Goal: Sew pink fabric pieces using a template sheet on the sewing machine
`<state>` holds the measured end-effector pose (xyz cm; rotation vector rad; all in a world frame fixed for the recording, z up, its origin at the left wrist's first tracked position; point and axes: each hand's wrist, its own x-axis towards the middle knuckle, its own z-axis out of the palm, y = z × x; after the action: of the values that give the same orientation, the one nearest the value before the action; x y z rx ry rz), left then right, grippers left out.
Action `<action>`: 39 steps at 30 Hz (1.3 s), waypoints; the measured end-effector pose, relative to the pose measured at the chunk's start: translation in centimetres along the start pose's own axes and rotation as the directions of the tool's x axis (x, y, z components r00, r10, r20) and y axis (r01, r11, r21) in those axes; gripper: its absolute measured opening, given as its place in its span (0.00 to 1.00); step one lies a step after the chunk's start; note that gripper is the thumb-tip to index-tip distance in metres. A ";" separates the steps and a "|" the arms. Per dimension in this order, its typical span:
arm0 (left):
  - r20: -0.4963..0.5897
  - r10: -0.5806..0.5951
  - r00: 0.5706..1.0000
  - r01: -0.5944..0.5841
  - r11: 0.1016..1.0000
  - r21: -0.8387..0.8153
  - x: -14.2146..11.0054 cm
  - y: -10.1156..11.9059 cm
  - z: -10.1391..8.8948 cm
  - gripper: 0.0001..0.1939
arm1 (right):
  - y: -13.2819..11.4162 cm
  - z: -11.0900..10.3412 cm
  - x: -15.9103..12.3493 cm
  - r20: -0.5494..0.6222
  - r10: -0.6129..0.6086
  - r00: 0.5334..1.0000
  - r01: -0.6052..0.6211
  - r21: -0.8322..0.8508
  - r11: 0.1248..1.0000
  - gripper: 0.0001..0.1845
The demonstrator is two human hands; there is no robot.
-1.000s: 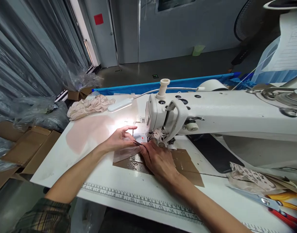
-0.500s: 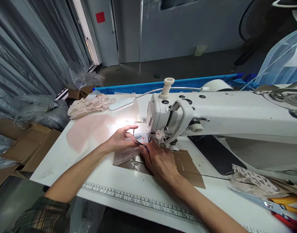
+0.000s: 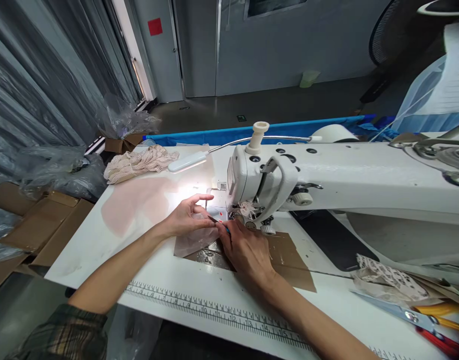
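Note:
By the needle area of a white sewing machine [image 3: 267, 175], my left hand [image 3: 190, 216] pinches a piece of sheer pale fabric [image 3: 194, 241], its index finger stretched toward the machine. My right hand [image 3: 246, 245] is closed around small thread snips [image 3: 213, 219] with dark blades and a bit of blue at the handle. The blade tips reach to the fabric at my left fingertips; whether they touch it I cannot tell. Below my hands lies a brown taped sheet [image 3: 289, 260] on the white table [image 3: 165, 280].
A bundle of beige lace [image 3: 139, 164] lies at the back left. Large scissors [image 3: 405, 312], lace scraps [image 3: 394, 280] and a black phone-like slab [image 3: 334, 240] are on the right. A lamp [image 3: 188, 161] lights the needle area. A ruler strip [image 3: 214, 312] runs along the front edge.
The snips' blades have shifted slightly and look narrower, and the blue part shows less. Both hands stay almost in place.

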<state>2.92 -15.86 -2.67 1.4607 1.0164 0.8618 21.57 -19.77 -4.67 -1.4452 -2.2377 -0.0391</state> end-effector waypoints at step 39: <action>-0.045 -0.103 0.994 0.102 0.994 -0.042 0.0 0.8 -0.1 0.41 | 0.3 -0.7 0.4 0.214 0.090 0.973 -0.091 -0.004 0.996 0.15</action>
<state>2.91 -15.86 -1.82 1.3487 1.0946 0.8412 22.03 -19.51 -3.94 -1.6139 -2.3339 0.1606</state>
